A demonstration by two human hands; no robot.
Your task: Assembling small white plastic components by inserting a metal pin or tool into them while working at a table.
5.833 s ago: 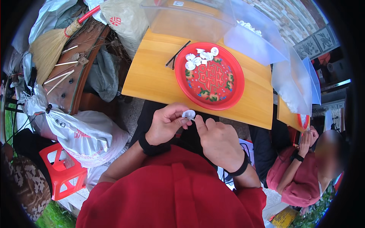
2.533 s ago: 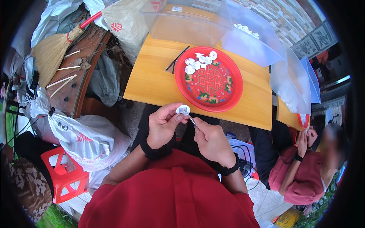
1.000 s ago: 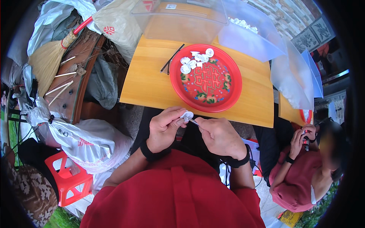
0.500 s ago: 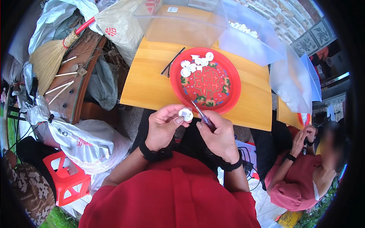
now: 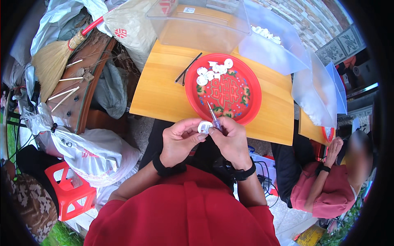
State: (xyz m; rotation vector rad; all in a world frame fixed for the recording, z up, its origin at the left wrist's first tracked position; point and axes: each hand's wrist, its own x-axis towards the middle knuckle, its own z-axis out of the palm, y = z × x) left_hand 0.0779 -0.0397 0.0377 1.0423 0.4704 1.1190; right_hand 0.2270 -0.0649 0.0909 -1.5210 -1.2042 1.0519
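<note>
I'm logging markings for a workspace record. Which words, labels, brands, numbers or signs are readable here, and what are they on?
Red round tray: large ornamental character design; wording not copied here.
Knotted white sack: red and dark print, not copied; the lower print is too blurred to read.
Pale sack by the broom: red emblem, not copied.
Clear plastic bin: white label, too small to read.

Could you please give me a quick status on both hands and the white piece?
Left hand: gripping white piece. Right hand: holding screwdriver, thumb at the piece. Red tray just beyond both.
</note>
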